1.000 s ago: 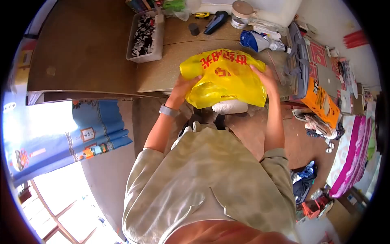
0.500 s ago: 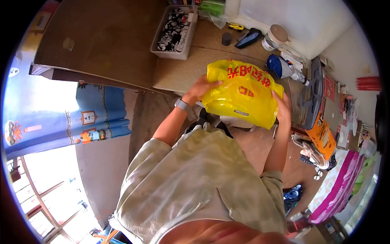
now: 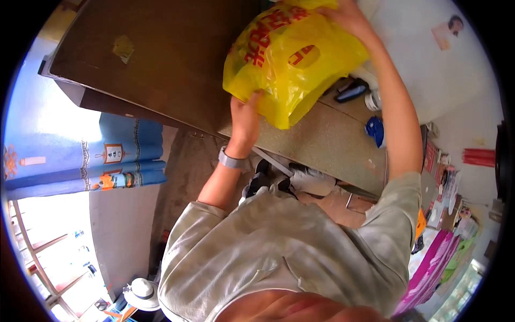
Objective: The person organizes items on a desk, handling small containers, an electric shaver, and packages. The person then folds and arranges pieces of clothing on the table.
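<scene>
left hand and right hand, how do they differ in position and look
In the view, the left hand is at the lower left edge of the yellow bag, while the right hand is near its top. The left hand has a grey band at its wrist; the right hand has none. Both hold the bag.

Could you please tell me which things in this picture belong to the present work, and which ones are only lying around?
In the work: bag, held by the left hand and right hand.

Apparently just lying about: blue packet; jar; hat.
</scene>
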